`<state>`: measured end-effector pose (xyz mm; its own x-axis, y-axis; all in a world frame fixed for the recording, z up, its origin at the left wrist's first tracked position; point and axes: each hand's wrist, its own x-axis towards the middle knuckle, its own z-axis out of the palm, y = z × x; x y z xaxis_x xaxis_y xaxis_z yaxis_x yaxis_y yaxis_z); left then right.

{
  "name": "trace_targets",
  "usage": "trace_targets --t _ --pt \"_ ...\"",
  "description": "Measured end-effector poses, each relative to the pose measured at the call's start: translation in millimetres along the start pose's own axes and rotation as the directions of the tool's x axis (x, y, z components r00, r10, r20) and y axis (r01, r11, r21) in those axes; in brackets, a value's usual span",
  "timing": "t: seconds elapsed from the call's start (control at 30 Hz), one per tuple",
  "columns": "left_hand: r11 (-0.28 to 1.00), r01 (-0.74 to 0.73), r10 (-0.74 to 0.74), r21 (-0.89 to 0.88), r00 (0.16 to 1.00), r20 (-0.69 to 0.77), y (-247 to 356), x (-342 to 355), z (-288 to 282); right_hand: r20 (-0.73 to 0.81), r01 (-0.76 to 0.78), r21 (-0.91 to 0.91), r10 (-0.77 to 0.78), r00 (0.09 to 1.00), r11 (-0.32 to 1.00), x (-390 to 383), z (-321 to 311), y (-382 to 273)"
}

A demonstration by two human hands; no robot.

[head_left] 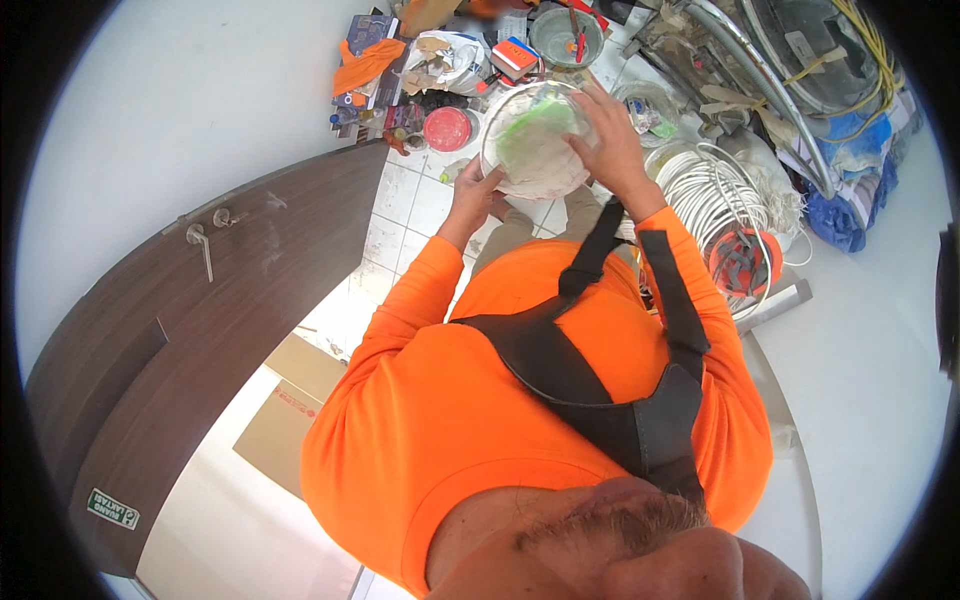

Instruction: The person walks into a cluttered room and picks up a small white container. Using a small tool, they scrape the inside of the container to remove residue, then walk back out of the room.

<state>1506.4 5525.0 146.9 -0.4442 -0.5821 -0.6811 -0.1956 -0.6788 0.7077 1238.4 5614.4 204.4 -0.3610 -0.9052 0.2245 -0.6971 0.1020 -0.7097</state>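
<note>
In front of my body I hold a round, whitish, dust-coated plastic tub (530, 165) with a bright green patch near its top. I cannot tell whether its inside or its underside faces me. My left hand (470, 196) is closed on its lower left rim, with the thumb over the edge. On the right side, my right hand (610, 140) grips the rim, its thumb lying on the whitish face and its fingers along the edge. Just left of the tub, a round red lid or container (447, 129) sits on the floor.
A grey bucket (566, 38) with tools stands beyond, beside a red-and-white box (514, 58). Coiled white cable (708, 190) and a red bucket (745, 262) lie to the right, below a metal tube (745, 45). A brown door (200, 330) stands at the left.
</note>
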Motion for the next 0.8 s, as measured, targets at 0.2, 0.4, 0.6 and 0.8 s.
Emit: trace_targets --t 0.2,0.4,0.6,0.8 --pt "0.978 -0.117 0.101 0.173 0.990 0.095 -4 4 -1 0.195 0.040 -0.168 -0.007 0.981 0.985 -17 14 -10" --pt "0.971 0.163 -0.171 0.173 0.985 0.034 -26 -18 -28 0.203 -0.167 -0.017 0.166 0.965 0.986 -55 34 -13" --pt "0.964 0.256 -0.259 0.074 0.966 0.027 -63 -1 -54 -0.063 -0.296 0.135 0.307 0.950 0.946 -93 63 36" --pt "0.962 0.265 -0.269 0.065 0.961 0.057 -85 44 -61 0.124 -0.811 0.160 0.804 0.582 0.563 -153 90 166"
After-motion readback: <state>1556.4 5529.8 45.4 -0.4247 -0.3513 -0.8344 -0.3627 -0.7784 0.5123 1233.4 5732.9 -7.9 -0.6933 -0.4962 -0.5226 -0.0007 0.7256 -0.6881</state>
